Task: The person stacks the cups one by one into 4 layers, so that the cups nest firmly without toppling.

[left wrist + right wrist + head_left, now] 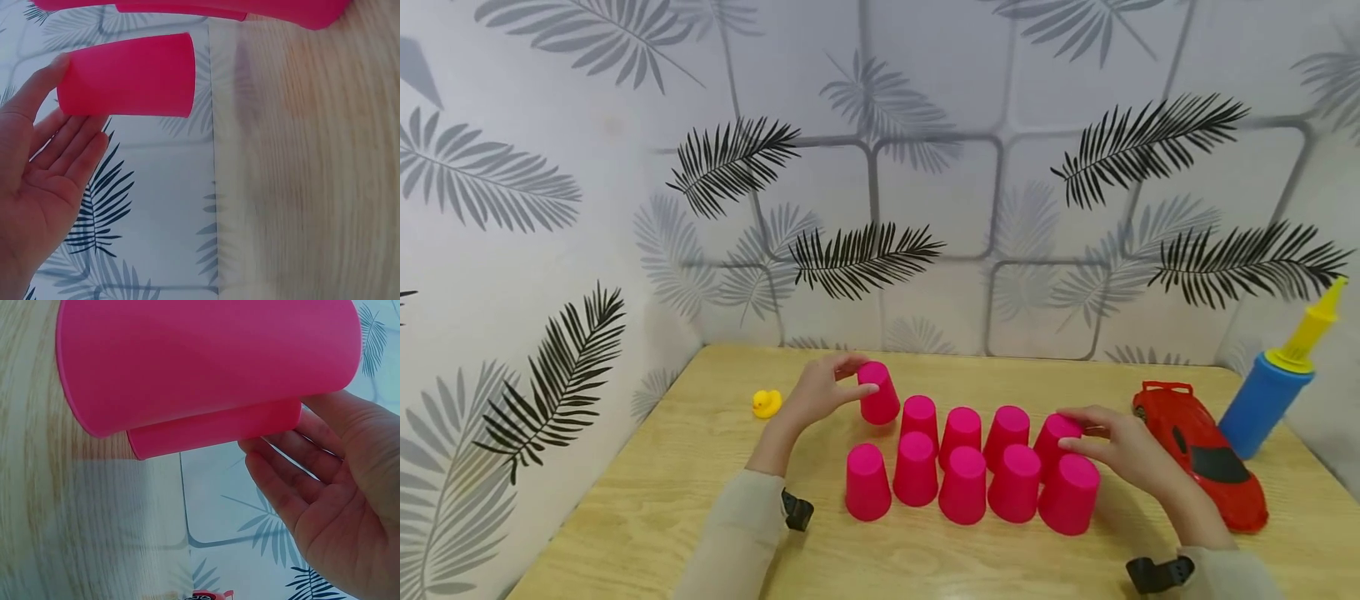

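Several upside-down pink cups form two rows, with a front-row cup (962,486) at the middle. At the back row's left end my left hand (822,388) pinches a pink cup (880,395) near its closed end, thumb on one side and fingers on the other. This cup (128,76) leans a little in the head view. My right hand (1116,443) grips the back row's rightmost cup (1054,435) near its top. In the right wrist view, the right hand's fingers (278,481) reach behind that cup (212,428), partly covered by a nearer cup (209,359).
A yellow rubber duck (767,404) sits left of my left hand. Right of my right hand lie a red toy car (1202,458) and a blue balloon pump (1266,404) with a yellow nozzle. The wooden table (647,508) meets a leaf-patterned wall (925,317) at the back.
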The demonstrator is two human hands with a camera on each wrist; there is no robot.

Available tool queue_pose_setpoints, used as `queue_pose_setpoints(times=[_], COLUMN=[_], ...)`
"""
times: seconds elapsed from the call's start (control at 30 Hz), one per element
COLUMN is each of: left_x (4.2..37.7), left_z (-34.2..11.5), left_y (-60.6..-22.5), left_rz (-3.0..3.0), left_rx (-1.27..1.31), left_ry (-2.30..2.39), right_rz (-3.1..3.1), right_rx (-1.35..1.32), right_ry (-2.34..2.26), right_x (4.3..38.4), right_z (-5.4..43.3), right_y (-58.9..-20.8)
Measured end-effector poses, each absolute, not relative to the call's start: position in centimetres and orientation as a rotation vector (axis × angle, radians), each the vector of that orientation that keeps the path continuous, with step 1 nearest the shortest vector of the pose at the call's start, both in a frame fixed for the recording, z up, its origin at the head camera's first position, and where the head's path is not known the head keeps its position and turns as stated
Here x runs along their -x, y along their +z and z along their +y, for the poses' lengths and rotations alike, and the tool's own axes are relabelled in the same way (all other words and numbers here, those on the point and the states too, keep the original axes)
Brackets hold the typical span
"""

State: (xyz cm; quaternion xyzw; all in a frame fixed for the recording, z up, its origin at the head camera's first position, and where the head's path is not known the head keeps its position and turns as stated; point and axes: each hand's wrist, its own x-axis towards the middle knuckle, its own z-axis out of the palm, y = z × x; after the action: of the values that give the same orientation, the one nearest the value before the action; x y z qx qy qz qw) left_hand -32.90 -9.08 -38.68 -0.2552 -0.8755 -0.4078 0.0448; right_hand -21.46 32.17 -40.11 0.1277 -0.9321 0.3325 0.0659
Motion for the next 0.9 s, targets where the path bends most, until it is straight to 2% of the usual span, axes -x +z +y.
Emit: queue_pose_setpoints(times=[0.5,0.9], left_x=[35.8,36.6], left_z=[-4.9,-3.5], left_y=[-39.7,-40.2], left_rz=[-2.638,-2.746], left_rx=[0.849,0.918], left_ry=[-1.198,-1.140], right_rz=[-2.762,-2.738], right_rx=[-0.425,-0.474], right_ry=[1.043,1.089], right_x=[21.8,21.7], right_z=[32.7,32.9], right_y=[-40.1,-40.4])
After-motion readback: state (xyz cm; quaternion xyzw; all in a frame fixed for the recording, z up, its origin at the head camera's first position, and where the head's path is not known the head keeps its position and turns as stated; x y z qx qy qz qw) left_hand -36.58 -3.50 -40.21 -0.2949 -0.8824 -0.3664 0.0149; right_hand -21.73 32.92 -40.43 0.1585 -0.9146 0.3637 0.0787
